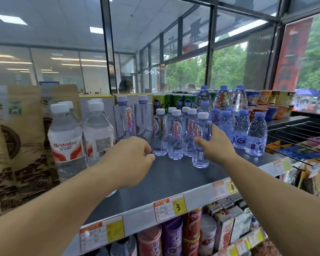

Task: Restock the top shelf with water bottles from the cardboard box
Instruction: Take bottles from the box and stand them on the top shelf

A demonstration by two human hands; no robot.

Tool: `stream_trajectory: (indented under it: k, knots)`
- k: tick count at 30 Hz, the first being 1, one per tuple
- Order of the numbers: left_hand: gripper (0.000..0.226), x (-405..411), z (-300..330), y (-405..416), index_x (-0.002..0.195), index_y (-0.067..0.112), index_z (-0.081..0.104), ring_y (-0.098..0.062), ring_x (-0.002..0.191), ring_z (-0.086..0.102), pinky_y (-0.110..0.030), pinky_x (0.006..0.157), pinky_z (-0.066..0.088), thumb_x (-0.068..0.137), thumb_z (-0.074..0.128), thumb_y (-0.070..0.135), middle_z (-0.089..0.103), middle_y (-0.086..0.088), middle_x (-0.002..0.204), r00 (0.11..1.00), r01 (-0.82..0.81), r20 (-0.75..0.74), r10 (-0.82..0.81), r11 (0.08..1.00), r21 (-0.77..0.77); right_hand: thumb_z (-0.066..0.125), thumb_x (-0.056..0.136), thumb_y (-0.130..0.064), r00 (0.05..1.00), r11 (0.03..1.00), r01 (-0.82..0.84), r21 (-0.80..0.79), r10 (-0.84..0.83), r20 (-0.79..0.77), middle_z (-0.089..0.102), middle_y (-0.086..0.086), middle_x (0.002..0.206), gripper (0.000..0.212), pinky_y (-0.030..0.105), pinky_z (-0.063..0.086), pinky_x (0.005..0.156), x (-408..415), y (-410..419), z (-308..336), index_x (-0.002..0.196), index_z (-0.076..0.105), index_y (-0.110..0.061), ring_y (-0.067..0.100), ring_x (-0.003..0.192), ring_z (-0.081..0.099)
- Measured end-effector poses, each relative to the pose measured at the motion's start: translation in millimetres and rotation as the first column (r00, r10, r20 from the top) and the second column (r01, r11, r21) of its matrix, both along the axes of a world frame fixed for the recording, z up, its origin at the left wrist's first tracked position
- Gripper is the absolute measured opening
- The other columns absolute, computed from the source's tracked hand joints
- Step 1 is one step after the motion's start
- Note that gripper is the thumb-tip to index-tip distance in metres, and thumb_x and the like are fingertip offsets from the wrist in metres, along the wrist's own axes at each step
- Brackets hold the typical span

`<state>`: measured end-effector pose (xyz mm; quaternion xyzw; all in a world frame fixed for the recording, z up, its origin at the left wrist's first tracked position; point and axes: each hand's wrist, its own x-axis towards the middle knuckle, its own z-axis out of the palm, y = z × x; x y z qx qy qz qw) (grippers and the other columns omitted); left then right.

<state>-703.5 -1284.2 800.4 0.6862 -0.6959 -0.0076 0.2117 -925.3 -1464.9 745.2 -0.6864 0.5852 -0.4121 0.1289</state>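
My right hand (213, 143) grips one small Ganten bottle (201, 139) standing on the top shelf (174, 178), beside five more small Ganten bottles (175, 133). My left hand (131, 159) hovers, fingers loosely curled, holding nothing. Two Wahaha bottles (67, 137) stand left.

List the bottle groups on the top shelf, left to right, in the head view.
Wahaha bottles → tall Ganten bottles → small Ganten bottles, the front one held by the right hand → blue-capped bottles. The left hand hovers before the tall ones, holding nothing.
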Motion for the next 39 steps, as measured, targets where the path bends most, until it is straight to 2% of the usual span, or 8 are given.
stream_trajectory:
  k: [5,15,19,26,29,31,36,39]
  knots:
    - [0.027,-10.7,-5.7,-0.4,0.11,0.021,0.07,-0.02,0.093,0.067,-0.038,0.087,0.054,0.1,0.05,0.036,0.071,0.002,0.106,0.999,0.01,-0.038,-0.01,1.0,0.015,0.065,0.091,-0.04,1.0,1.0,-0.018,0.012,0.018,-0.003,0.048,0.011,0.143,0.063,0.046,0.041,0.103,4.0,-8.8,2.8,0.143,0.038,-0.015,0.033,0.128,0.048]
    - [0.026,-26.8,-9.0,3.2,0.109,0.02,0.069,-0.016,0.088,0.067,-0.039,0.086,0.055,0.1,0.051,0.035,0.07,0.005,0.094,0.993,0.082,-0.086,-0.079,0.996,0.031,0.062,0.09,-0.051,1.0,0.998,-0.007,0.061,0.006,0.008,0.032,0.01,0.158,0.087,0.048,0.037,0.11,1.6,12.5,-1.1,0.155,0.017,-0.014,0.032,0.139,0.038]
    - [0.027,-39.4,-12.4,6.9,0.104,0.014,0.071,-0.02,0.084,0.067,-0.039,0.083,0.055,0.1,0.052,0.032,0.071,-0.001,0.084,0.979,0.157,-0.133,-0.152,0.987,0.025,0.057,0.098,-0.038,0.999,0.999,0.045,0.022,-0.045,-0.023,0.019,0.009,0.162,0.082,0.042,0.029,0.112,-7.5,54.1,-12.9,0.157,0.007,-0.012,0.028,0.146,0.027]
    - [0.021,-117.6,-25.3,12.1,0.089,0.017,0.067,-0.028,0.081,0.068,-0.046,0.078,0.057,0.099,0.055,0.03,0.072,-0.007,0.083,0.874,0.445,-0.226,-0.43,0.895,0.016,0.056,0.098,-0.03,0.991,0.992,0.118,-0.049,-0.12,-0.052,0.034,0.004,0.152,0.061,0.041,0.041,0.104,-53.6,153.7,-23.7,0.151,0.027,-0.018,0.023,0.131,0.044]
    - [0.025,-161.7,-40.9,29.1,0.091,0.012,0.074,-0.035,0.07,0.064,-0.042,0.063,0.054,0.098,0.056,0.029,0.072,-0.018,0.083,0.811,0.55,-0.264,-0.522,0.834,0.04,0.056,0.097,-0.03,0.978,0.981,0.189,-0.039,-0.192,-0.083,0.036,0.005,0.151,0.057,0.04,0.042,0.102,-85.1,197.8,-29.4,0.149,0.033,-0.019,0.023,0.128,0.046]
    - [0.023,-185.9,-49.2,45.5,0.088,0.015,0.075,-0.026,0.058,0.055,-0.036,0.055,0.045,0.097,0.057,0.025,0.071,-0.018,0.077,0.773,0.598,-0.293,-0.562,0.801,0.041,0.056,0.097,-0.028,0.964,0.968,0.249,-0.021,-0.249,-0.096,0.041,0.006,0.146,0.052,0.038,0.041,0.1,-107.0,225.5,-32.3,0.145,0.039,-0.018,0.024,0.126,0.047]
    - [0.02,-230.9,-63.4,95.0,0.091,0.018,0.075,-0.027,0.071,0.068,-0.045,0.068,0.057,0.096,0.059,0.029,0.073,-0.012,0.078,0.71,0.656,-0.353,-0.61,0.755,0.015,0.058,0.094,-0.029,0.92,0.924,0.383,-0.013,-0.383,-0.081,0.05,0.001,0.136,0.041,0.036,0.048,0.091,-155.6,300.8,-41.7,0.134,0.051,-0.022,0.018,0.11,0.056]
    - [0.027,-253.4,-83.9,128.8,0.095,0.007,0.073,-0.029,0.065,0.063,-0.036,0.058,0.05,0.098,0.057,0.029,0.071,-0.02,0.083,0.69,0.671,-0.379,-0.616,0.741,0.017,0.057,0.093,-0.03,0.891,0.895,0.446,-0.009,-0.445,-0.096,0.054,0.001,0.134,0.042,0.038,0.049,0.094,-180.8,348.0,-56.1,0.133,0.053,-0.021,0.018,0.111,0.057]
